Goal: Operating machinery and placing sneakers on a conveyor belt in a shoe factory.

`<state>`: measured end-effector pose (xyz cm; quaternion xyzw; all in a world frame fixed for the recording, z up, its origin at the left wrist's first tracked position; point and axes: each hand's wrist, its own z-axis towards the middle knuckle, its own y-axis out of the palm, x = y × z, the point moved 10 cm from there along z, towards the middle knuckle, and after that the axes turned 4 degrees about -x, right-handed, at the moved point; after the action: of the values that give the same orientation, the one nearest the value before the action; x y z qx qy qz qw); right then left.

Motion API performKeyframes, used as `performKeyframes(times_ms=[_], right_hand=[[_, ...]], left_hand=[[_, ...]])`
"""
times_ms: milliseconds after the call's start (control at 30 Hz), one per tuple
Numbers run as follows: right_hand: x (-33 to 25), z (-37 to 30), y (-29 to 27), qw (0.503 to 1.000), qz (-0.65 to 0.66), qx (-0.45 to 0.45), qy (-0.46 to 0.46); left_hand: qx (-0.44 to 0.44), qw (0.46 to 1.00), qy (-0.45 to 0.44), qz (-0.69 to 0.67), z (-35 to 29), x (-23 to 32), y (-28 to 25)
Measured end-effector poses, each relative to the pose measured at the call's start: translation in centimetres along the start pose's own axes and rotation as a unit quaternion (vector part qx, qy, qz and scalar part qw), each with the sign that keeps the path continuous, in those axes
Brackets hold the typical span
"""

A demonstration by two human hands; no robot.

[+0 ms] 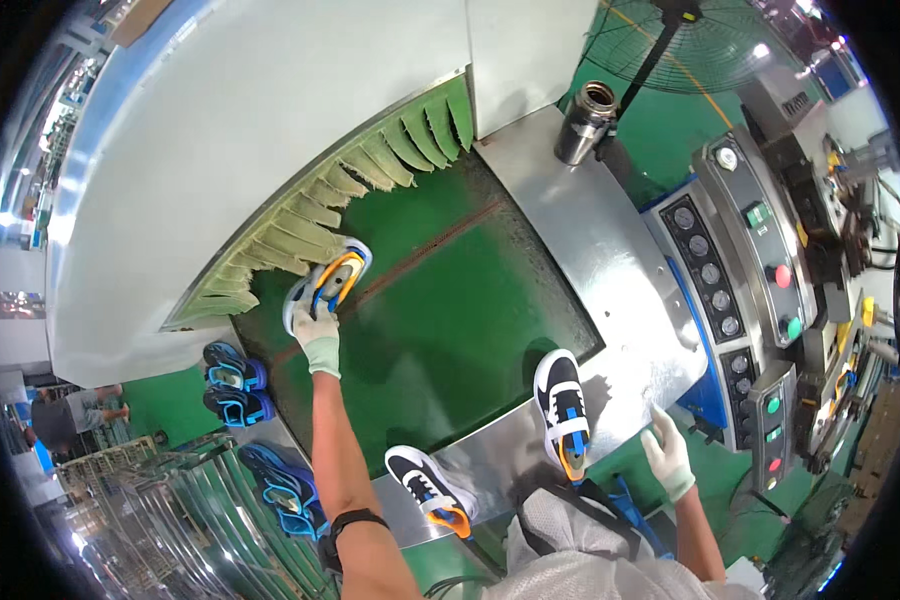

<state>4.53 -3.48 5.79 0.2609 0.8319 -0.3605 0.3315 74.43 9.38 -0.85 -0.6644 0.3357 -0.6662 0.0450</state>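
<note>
My left hand (316, 338), in a white glove, reaches forward and is closed on a white shoe (348, 262) with orange and blue trim, near the green strip curtain (300, 225). Part of the shoe's near end is hidden by my fingers. Off to the right, past the metal ledge, my gloved right hand (668, 458) is empty with its fingers apart. Closest to it stands a black and white sneaker (560, 400) with a blue and orange inside, on the ledge's front edge. A similar sneaker (430, 485) lies further left on the same ledge.
Blue and black shoes (235, 385) sit left of the green conveyor belt (450, 320), with another blue shoe (282, 485) nearer me. A steel flask (585, 125) stands on the metal ledge (610, 260). Beyond are a control panel (760, 240) and a fan (680, 40).
</note>
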Motion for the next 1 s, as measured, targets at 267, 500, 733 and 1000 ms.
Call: performKeyframes(times_ms=[267,500,733,1000], right_hand=[[-22.1,-1.1,0.1,0.933,-0.219,0.015,-0.284],[-14.9,-0.9,-9.8,0.932,-0.272,0.093,-0.220],[5.9,-13.2,-25.2,0.913,0.324,0.187,-0.163],[20.9,-34.1,-31.4,0.634,0.591,0.488,-0.107]], left_hand=[[-0.339,0.917,0.193,0.078,-18.8,17.8,10.5],[-0.586,0.715,0.380,0.046,-46.6,37.8,25.9],[-0.654,0.530,0.525,-0.125,-71.6,52.6,32.2],[-0.727,0.554,0.396,-0.087,-93.4,55.8,56.6]])
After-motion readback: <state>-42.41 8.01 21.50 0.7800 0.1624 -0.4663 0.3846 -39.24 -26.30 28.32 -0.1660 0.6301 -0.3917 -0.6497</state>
